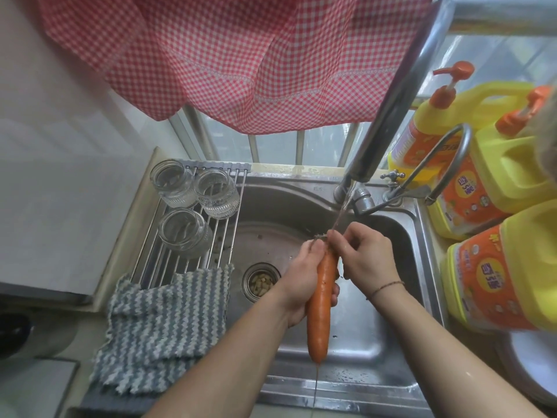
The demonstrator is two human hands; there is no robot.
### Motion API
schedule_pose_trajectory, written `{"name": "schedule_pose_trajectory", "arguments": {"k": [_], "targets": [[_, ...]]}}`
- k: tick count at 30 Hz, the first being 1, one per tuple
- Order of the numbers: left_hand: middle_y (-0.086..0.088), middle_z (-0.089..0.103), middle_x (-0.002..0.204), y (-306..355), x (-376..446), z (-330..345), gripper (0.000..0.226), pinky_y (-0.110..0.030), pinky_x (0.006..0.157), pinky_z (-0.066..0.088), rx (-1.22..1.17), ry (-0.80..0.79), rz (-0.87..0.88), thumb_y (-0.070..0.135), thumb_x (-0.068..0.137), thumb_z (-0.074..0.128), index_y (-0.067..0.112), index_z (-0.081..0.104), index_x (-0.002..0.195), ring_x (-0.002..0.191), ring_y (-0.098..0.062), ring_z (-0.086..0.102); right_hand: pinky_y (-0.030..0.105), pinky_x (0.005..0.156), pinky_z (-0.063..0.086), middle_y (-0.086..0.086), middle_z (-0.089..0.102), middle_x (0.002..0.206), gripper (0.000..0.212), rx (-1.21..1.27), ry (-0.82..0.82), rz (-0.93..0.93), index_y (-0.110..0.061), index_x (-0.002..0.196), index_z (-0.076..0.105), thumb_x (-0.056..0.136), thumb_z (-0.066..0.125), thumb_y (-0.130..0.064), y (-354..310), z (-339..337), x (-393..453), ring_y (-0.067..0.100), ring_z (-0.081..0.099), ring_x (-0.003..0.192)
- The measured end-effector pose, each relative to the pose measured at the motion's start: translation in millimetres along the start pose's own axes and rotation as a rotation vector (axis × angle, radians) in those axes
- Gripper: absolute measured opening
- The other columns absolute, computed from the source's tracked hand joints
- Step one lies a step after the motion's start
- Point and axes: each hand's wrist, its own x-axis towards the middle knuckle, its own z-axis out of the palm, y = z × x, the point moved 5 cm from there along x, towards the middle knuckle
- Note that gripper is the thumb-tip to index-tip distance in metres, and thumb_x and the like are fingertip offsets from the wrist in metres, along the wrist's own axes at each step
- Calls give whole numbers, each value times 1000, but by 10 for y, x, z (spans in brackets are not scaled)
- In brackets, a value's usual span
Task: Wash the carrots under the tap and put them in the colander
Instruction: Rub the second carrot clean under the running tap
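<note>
Left grip: our left hand (301,276) wraps the carrot (321,300) near its thick end, fingers curled round it.
Right grip: our right hand (366,256) pinches the carrot's top, fingertips meeting the left thumb.
Carrot: held over the sink (370,336), thick end up between both grips, tip pointing down toward us and dripping.
Water: a thin stream from the tap (388,107) lands right at the grips.
Left of the grips: three jars (184,230) on a rack (223,236), a striped cloth (156,327) below them.
Right of the grips: yellow detergent bottles (494,282) on the desk.
Below the left grip: the drain (260,283).
</note>
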Motion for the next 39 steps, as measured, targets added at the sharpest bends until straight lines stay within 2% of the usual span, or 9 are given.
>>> {"name": "schedule_pose_trajectory", "arguments": {"k": [6, 10, 14, 18, 23, 27, 29, 33, 39], "targets": [[-20, 64, 116, 34, -72, 95, 54, -53, 91, 53, -109, -55, 164, -1, 101, 46, 31, 30, 141, 101, -35, 65, 21, 59, 45, -1, 62, 86, 20, 112, -188, 155, -21, 96, 56, 96, 55, -41, -9, 80, -101, 12, 59, 73], [-33, 56, 122, 74, -37, 18, 89, -56, 99, 49, -370, -79, 238, -13, 74, 60, 35, 30, 142, 113, -47, 62, 47, 85, 58, 6, 61, 119, 35, 338, -395, 374, -29, 134, 46, 101, 44, -42, 62, 124, -408, 25, 67, 99], [-19, 55, 108, 203, 14, -31, 91, -43, 87, 52, -480, -1, 326, -12, 66, 59, 29, 36, 144, 88, -27, 64, 35, 53, 55, 15, 65, 83, 28, 574, -675, 504, -21, 118, 52, 99, 52, -42, -115, 106, -707, 31, 65, 59], [-20, 53, 129, 315, 92, 20, 86, -41, 99, 51, -450, -59, 397, -8, 68, 60, 22, 35, 145, 116, -35, 63, 24, 38, 41, 1, 52, 62, 22, 99, -423, 236, -14, 86, 56, 95, 59, -35, -257, -65, -488, 8, 47, 37], [-16, 56, 121, 360, 56, 143, 99, -39, 77, 58, -211, -97, 418, -4, 76, 67, 29, 13, 152, 91, -31, 71, 15, 39, 35, -7, 53, 61, 11, 7, -375, 167, -23, 90, 54, 92, 60, -31, -350, -209, -403, 1, 46, 37], [-14, 63, 107, 317, 87, 81, 51, -30, 61, 57, -170, 338, 408, 16, 92, 69, 27, 37, 131, 60, -16, 71, 12, 50, 39, -9, 62, 86, 30, -214, -371, 48, -27, 120, 49, 93, 57, -36, -388, -126, -511, -1, 54, 63], [-16, 61, 100, 315, 154, 58, 35, -34, 60, 56, -247, 364, 322, 38, 94, 64, 25, 45, 120, 55, -22, 67, 15, 49, 38, -10, 61, 81, 19, -232, -354, 38, -28, 107, 48, 94, 56, -38, -371, -88, -589, 2, 55, 63], [-20, 61, 94, 344, 228, -5, 65, -41, 67, 57, -332, 271, 116, 68, 93, 41, 13, 47, 128, 65, -30, 68, 14, 46, 37, -9, 56, 64, 16, -70, -387, 96, -23, 83, 52, 93, 62, -30, -196, -111, -630, 0, 49, 46], [-22, 61, 110, 455, 133, 46, 46, -49, 84, 57, -132, -30, 282, 45, 104, 31, 13, 53, 128, 92, -36, 71, 26, 40, 40, 5, 46, 55, 29, 522, -581, 391, -7, 86, 46, 84, 65, -29, 89, -205, -661, 21, 44, 40]]}}
